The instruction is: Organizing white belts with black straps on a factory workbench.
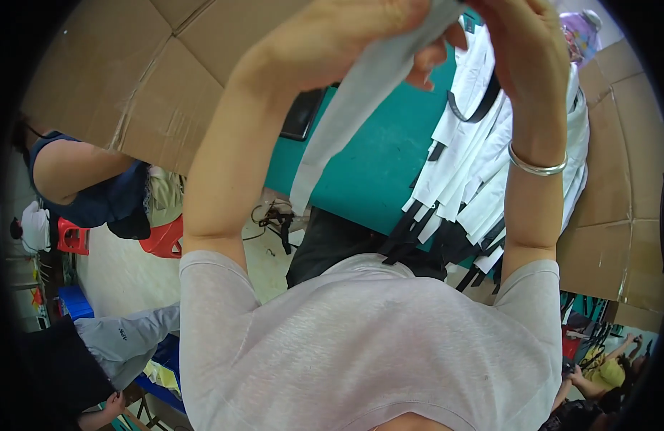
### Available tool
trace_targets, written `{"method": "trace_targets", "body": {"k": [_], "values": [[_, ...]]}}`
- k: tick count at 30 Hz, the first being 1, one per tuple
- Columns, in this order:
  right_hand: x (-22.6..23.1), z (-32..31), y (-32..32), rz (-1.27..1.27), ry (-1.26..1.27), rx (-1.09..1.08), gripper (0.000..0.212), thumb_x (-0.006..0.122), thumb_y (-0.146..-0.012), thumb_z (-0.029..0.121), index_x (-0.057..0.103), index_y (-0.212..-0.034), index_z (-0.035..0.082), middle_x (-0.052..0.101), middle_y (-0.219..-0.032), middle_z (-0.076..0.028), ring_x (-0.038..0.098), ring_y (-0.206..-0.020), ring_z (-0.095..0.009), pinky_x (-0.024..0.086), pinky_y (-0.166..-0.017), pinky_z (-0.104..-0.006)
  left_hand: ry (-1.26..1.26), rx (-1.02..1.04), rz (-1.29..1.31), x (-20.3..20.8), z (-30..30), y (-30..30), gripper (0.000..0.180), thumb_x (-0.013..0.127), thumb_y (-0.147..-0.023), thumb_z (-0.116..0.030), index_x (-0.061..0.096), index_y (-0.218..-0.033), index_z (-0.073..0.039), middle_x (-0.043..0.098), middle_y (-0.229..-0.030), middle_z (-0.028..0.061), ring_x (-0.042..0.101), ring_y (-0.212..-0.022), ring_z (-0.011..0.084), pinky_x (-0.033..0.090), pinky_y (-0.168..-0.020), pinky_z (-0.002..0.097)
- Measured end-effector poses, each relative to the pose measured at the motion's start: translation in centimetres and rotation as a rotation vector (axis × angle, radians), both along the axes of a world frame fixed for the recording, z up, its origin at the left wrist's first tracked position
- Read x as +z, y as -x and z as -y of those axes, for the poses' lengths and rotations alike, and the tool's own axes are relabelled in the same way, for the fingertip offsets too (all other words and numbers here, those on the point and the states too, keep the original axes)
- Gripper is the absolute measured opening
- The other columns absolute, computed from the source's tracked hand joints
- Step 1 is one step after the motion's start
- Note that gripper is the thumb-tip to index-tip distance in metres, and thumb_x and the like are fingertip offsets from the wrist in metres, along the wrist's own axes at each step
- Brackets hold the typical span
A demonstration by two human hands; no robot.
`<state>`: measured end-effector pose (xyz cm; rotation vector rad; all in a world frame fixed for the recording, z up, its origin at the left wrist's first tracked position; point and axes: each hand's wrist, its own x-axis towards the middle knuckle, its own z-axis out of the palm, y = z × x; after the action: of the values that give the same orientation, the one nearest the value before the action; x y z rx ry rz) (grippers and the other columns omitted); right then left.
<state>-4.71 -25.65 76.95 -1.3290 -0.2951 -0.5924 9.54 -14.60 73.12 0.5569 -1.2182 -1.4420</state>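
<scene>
A long pale grey-white fabric strip hangs slantwise from my raised hands, its loose end dropping past the table's near edge. My left hand is closed round the upper part of the strip, with its fingertips showing beneath. Beside it, my right hand grips the strip near its top, though the picture's upper edge cuts off part of those fingers. Below and right of my right hand lies a heap of white fabric pieces with black straps. One black strap curves in a loop on the heap.
Under my hands is a green table with a dark flat device at its left edge. Cardboard panels flank me. A person in dark blue sits at left by a red stool; others work at lower right.
</scene>
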Motion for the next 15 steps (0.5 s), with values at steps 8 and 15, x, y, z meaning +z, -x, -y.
{"method": "trace_targets", "body": {"k": [8, 15], "values": [[-3.9, 2.4, -1.9, -0.161, -0.293, -0.155, 0.049, 0.033, -0.099, 0.039, 0.056, -0.116, 0.001, 0.065, -0.111, -0.01, 0.058, -0.104, -0.018, 0.041, -0.084, -0.0347, 0.005, 0.159, 0.278, -1.3, -2.2, -0.8, 0.046, 0.042, -0.098, -0.04, 0.057, -0.111, 0.001, 0.055, -0.079, 0.0005, 0.055, -0.075, 0.0107, 0.052, -0.076, 0.0331], [-6.7, -0.2, -2.0, -0.318, 0.171, -0.099, 0.044, 0.044, -0.096, 0.034, 0.058, -0.122, 0.002, 0.064, -0.114, -0.01, 0.057, -0.101, -0.016, 0.04, -0.093, -0.0336, -0.117, 0.147, 0.128, -5.2, -5.0, -1.2, 0.053, 0.045, -0.096, -0.045, 0.051, -0.114, 0.005, 0.05, -0.077, 0.002, 0.054, -0.07, 0.0103, 0.057, -0.078, 0.0385]]}}
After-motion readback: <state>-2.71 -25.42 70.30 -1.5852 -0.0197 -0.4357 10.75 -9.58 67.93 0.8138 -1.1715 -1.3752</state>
